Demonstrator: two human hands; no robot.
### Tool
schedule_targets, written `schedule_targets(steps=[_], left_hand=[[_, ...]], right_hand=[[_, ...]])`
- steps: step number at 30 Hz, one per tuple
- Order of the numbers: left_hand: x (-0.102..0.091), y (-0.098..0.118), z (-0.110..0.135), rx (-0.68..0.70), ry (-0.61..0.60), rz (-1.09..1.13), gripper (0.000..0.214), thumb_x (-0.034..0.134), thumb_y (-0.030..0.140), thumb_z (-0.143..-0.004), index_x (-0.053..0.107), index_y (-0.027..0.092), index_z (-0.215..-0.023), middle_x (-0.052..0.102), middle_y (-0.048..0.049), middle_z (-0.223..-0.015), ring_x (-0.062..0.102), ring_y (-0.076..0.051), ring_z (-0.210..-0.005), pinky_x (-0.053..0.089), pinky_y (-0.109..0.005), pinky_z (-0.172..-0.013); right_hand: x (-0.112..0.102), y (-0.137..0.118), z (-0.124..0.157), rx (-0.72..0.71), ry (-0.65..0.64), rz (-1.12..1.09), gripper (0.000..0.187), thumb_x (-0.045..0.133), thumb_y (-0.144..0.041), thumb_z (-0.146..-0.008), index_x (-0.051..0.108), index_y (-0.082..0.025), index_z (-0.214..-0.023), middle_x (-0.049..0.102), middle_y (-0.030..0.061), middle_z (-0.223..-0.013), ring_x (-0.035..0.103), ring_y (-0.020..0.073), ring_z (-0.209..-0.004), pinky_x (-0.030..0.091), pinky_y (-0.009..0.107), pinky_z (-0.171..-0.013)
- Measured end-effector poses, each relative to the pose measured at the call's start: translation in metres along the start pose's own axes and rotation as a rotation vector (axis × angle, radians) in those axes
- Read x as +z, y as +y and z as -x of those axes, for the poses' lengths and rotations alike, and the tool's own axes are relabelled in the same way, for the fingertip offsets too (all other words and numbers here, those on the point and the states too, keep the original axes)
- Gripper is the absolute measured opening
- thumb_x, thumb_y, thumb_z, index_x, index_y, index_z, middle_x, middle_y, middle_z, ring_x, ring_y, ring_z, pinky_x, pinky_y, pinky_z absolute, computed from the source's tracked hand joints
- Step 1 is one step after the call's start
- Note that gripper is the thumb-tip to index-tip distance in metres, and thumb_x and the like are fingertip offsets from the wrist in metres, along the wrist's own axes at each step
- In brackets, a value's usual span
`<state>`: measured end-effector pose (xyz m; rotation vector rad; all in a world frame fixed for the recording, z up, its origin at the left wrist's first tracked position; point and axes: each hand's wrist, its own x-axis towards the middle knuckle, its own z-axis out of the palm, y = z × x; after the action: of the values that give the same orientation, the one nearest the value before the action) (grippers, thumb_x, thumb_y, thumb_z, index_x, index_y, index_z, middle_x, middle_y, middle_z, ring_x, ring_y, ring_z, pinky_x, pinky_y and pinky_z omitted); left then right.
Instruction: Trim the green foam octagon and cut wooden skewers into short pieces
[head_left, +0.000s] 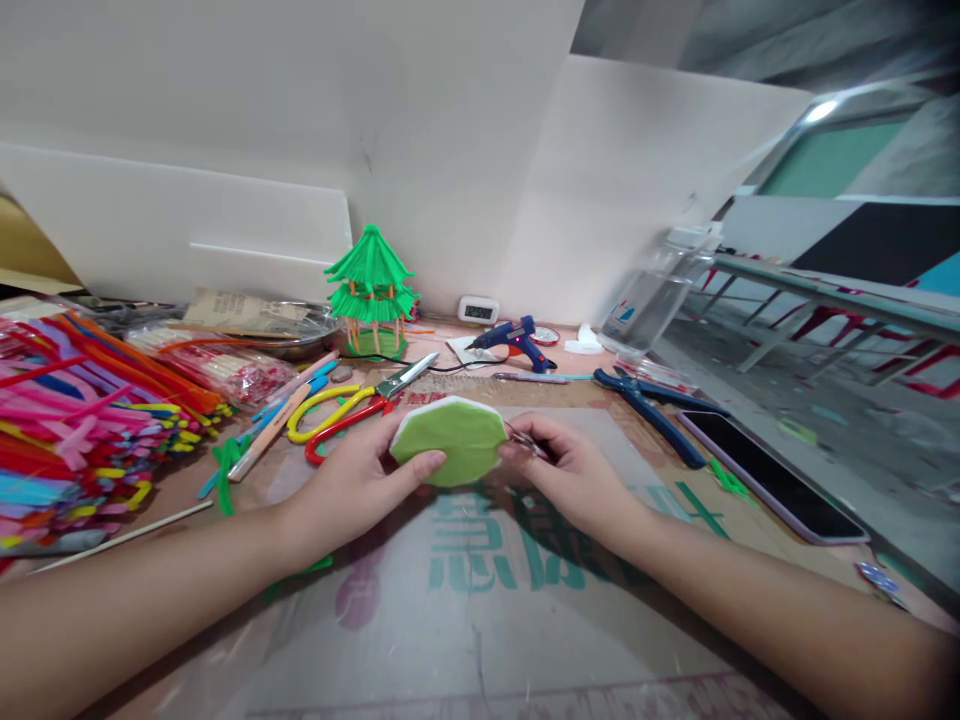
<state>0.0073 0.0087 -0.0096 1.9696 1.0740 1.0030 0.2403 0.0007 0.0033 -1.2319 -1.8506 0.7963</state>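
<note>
With the clock centred on the green octagonal disc point(454, 438), my widest room for moving is at 6 o'clock, where a translucent sheet point(420, 650) covers the desk point(433, 343). At 12 o'clock a pale wall point(450, 150) bounds my reach. The desk's side edge slants from 2 to 4 o'clock; a phone point(776, 475) lies near it at 3, with blue-handled pliers point(649, 410) just inside. At 9 o'clock, bundled fuzzy stems point(82, 420) crowd my forearm, and scissors point(356, 412) lie nearer, toward 10.

The disc is between my 2 hands, raised above the sheet, its green face tilted toward me. My left grip point(367, 470) is at its 9 o'clock side, my right grip point(581, 465) at 3.

My left grip pinches the disc, thumb flat across its face. My right grip is closed around a small shiny tool point(529, 443), too blurred to name, fingertips right by the disc's rim.
</note>
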Motion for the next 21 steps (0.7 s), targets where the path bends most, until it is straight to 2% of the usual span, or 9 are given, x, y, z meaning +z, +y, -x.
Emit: schedule_targets(steps=[2, 5, 7, 10, 13, 21], left_hand=[[-0.001, -0.001, 0.000, 0.049, 0.020, -0.071, 0.028, 0.057, 0.034, -0.088, 0.061, 0.020, -0.111, 0.069, -0.0040, -0.102, 0.065, -0.021, -0.091, 0.054, -0.032, -0.080], [-0.004, 0.000, 0.001, 0.160, -0.001, -0.151, 0.022, 0.055, 0.026, -0.089, 0.063, 0.019, -0.108, 0.069, -0.0038, -0.103, 0.064, -0.020, -0.094, 0.052, -0.033, -0.084], [-0.006, 0.001, 0.001, 0.247, -0.030, -0.186, 0.020, 0.053, 0.024, -0.090, 0.063, 0.020, -0.107, 0.068, -0.0034, -0.105, 0.063, -0.019, -0.097, 0.050, -0.031, -0.087], [-0.007, 0.003, 0.003, 0.334, -0.046, -0.238, 0.019, 0.050, 0.021, -0.092, 0.062, 0.022, -0.106, 0.068, -0.0022, -0.103, 0.062, -0.016, -0.096, 0.049, -0.029, -0.087], [-0.009, 0.002, 0.004, 0.392, -0.018, -0.306, 0.022, 0.050, 0.015, -0.090, 0.061, 0.022, -0.108, 0.068, -0.0014, -0.104, 0.062, -0.015, -0.097, 0.048, -0.027, -0.089], [-0.012, -0.002, 0.005, 0.464, -0.045, -0.420, 0.033, 0.049, 0.009, -0.084, 0.059, 0.022, -0.113, 0.067, -0.0029, -0.109, 0.062, -0.017, -0.101, 0.048, -0.028, -0.090]], right_hand=[[-0.009, -0.005, 0.001, -0.136, 0.036, 0.127, 0.027, 0.053, -0.041, -0.088, 0.062, -0.017, -0.098, 0.064, 0.0030, -0.082, 0.057, 0.0153, -0.071, 0.046, 0.026, -0.063], [-0.024, -0.017, 0.001, -0.418, 0.099, 0.351, 0.030, 0.048, -0.034, -0.093, 0.059, -0.018, -0.116, 0.065, 0.0076, -0.097, 0.059, 0.0182, -0.084, 0.047, 0.032, -0.075], [-0.031, -0.024, 0.001, -0.548, 0.090, 0.496, 0.029, 0.049, -0.028, -0.094, 0.058, -0.018, -0.121, 0.064, 0.0077, -0.097, 0.058, 0.0184, -0.088, 0.045, 0.032, -0.079], [-0.033, -0.029, 0.002, -0.672, 0.057, 0.634, 0.029, 0.052, -0.024, -0.093, 0.059, -0.016, -0.120, 0.063, 0.0072, -0.089, 0.056, 0.0183, -0.082, 0.044, 0.031, -0.073], [-0.030, -0.029, 0.004, -0.738, 0.050, 0.690, 0.027, 0.052, -0.023, -0.093, 0.062, -0.013, -0.116, 0.060, 0.0063, -0.080, 0.052, 0.0174, -0.073, 0.041, 0.030, -0.065], [-0.025, -0.028, 0.008, -0.748, 0.023, 0.711, 0.025, 0.051, -0.024, -0.094, 0.062, -0.015, -0.115, 0.059, 0.0050, -0.079, 0.050, 0.0157, -0.070, 0.038, 0.029, -0.062]])
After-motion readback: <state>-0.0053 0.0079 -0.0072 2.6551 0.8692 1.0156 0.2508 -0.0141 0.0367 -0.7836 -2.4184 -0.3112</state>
